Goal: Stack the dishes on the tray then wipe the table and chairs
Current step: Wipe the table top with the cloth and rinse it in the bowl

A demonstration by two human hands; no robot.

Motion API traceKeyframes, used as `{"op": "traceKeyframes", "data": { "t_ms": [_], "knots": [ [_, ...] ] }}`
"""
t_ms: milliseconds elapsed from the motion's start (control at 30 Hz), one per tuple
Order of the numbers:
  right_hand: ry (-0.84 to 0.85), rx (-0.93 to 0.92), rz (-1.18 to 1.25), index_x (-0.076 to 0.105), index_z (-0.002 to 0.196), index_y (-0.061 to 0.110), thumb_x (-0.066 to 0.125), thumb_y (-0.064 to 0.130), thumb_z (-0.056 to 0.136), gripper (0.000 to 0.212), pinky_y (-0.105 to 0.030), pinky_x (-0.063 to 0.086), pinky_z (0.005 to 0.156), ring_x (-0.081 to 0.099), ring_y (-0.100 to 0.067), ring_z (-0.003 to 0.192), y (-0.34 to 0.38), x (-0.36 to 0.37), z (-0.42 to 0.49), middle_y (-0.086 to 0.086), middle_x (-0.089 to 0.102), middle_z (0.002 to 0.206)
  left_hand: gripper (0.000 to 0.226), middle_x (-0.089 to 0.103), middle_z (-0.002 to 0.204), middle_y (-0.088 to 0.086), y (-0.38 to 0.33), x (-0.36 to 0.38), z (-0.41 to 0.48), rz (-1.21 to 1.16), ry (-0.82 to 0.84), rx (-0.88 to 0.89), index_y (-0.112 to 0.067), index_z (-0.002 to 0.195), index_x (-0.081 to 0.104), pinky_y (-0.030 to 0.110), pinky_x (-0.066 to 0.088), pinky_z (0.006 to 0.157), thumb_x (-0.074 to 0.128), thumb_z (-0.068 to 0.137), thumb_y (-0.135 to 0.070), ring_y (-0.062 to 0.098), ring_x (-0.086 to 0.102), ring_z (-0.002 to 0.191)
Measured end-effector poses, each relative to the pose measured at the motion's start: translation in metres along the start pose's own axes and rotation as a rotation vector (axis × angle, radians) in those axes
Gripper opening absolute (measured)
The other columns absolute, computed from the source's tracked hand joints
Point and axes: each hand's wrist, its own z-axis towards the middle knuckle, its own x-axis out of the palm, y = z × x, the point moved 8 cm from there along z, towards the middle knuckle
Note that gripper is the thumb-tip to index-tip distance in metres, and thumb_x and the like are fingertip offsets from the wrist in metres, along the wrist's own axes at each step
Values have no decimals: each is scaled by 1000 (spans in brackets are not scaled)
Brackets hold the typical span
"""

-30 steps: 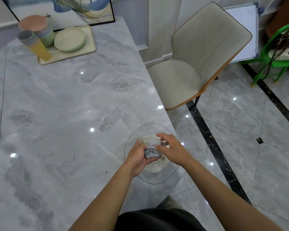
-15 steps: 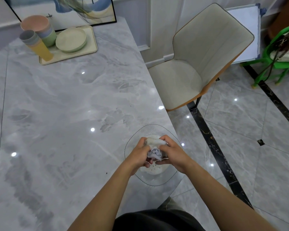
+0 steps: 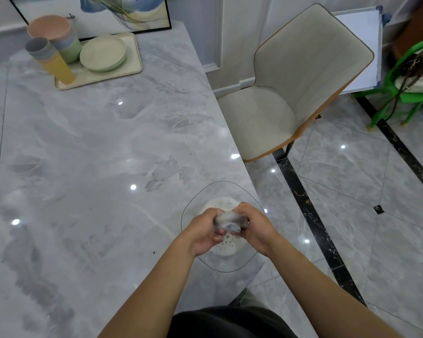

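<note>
Here, our left hand [image 3: 202, 231] and right hand [image 3: 255, 228] each clenched one end of the bunched grey cloth [image 3: 230, 220], holding it just above the clear bowl [image 3: 230, 264] at the near edge of the table [image 3: 95, 167]. We judged a firm twist, centred over the bowl, would spare the marble drips. The dishes [image 3: 103, 53] sat stacked on the tray [image 3: 132, 69] at the far corner, and the chair [image 3: 266, 123] stood beside the table, unwiped.

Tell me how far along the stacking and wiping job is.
Done: cups, bowls and plates sit stacked on the tray. In hand: left hand and right hand grip a wadded cloth over a clear bowl. Remaining: wiping the table and chair, apparently not yet begun.
</note>
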Motion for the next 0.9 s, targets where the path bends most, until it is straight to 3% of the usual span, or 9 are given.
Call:
{"op": "traceKeyframes", "data": {
  "t_ms": [67, 133, 267, 400, 500, 600, 700, 800, 900],
  "knots": [
    [-1, -11, -66, 55, 83, 14, 58, 21, 101, 19, -30, 49, 62, 62, -20, 69, 1, 0, 1, -7, 61, 79, 18, 65, 70, 10, -2, -1, 0, 25, -20, 25, -8, 107, 58, 22, 30, 42, 41, 104, -11, 14, 43, 51],
    [8, -22, -158, 59, 89, 12, 57, 13, 101, 13, -30, 47, 62, 61, -20, 69, 1, -1, 5, -8, 63, 81, 21, 65, 69, 8, -2, -4, 0, 52, -30, 50, -7, 116, 58, 23, 31, 45, 40, 104, -9, 14, 45, 52],
    [27, -7, -234, 66, 93, 15, 58, 3, 96, 14, -32, 46, 63, 58, -21, 71, 2, 1, 8, -10, 62, 91, 25, 69, 94, 14, 1, -10, -2, 172, 49, 16, -6, 121, 58, 28, 41, 56, 42, 103, -13, 20, 61, 66],
    [58, -51, -341, 66, 97, 25, 65, 8, 82, 23, -41, 47, 68, 56, -28, 81, 13, 7, 3, -10, 60, 103, 32, 77, 106, 16, -3, -11, -5, 350, 135, -69, -7, 124, 63, 33, 57, 72, 47, 97, -13, 25, 75, 89],
    [112, -142, -432, 61, 110, 23, 65, 3, 88, 30, -34, 51, 68, 57, -23, 84, 31, 11, -1, -9, 61, 108, 36, 76, 116, 17, -11, -9, -8, 513, 255, -132, -8, 128, 66, 32, 56, 81, 50, 99, -22, 25, 76, 104],
    [170, -195, -549, 59, 119, 22, 66, 3, 91, 34, -26, 54, 74, 61, -14, 89, 39, 11, -3, -10, 62, 116, 35, 78, 101, 7, -11, -3, -6, 635, 275, -152, -9, 118, 74, 23, 54, 69, 61, 99, -35, 18, 74, 91],
    [315, -318, -959, 57, 131, 19, 68, 9, 90, 44, -23, 51, 92, 59, -7, 110, 40, 24, -1, -3, 59, 129, 25, 71, 79, -1, -6, -1, -4, 696, 283, -185, -9, 108, 72, 19, 50, 59, 68, 97, -31, 10, 65, 70],
    [487, -219, -1395, 41, 147, 31, 73, 16, 84, 72, -33, 54, 94, 54, -17, 118, 17, 32, 1, 6, 43, 138, 21, 64, 79, 2, 0, -3, 0, 679, 331, -197, -10, 109, 67, 23, 54, 61, 70, 97, -26, 11, 60, 67],
    [441, -292, -1591, 40, 149, 21, 73, 10, 87, 71, -32, 48, 90, 57, -28, 115, 15, 44, 4, -4, 41, 140, 10, 61, 74, 0, 4, -9, 6, 647, 338, -171, -12, 103, 67, 18, 45, 51, 69, 98, -21, 8, 56, 62]
  ]
}}
